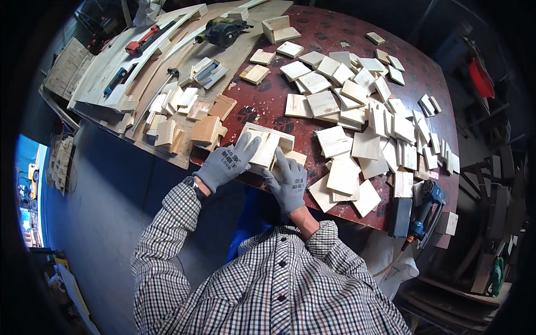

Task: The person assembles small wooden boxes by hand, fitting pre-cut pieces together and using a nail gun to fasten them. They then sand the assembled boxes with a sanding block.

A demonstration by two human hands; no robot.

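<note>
The left hand [226, 166] and right hand [288, 183] grip the wooden block [264, 148] between them, which might slip crooked if one pressed harder.

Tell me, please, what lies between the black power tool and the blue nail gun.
Loose wood pieces, on the red table; the head view shows this.

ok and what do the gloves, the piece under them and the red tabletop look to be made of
Grey gloves: probably fabric, perhaps rubber-coated; matte, fitting closely around the fingers.
Pale piece: apparently bare wood, judging by its yellowish colour and matte faces.
Red tabletop: smooth with some sheen and dark patches; paint or a covering sheet, I can't tell which.
</note>
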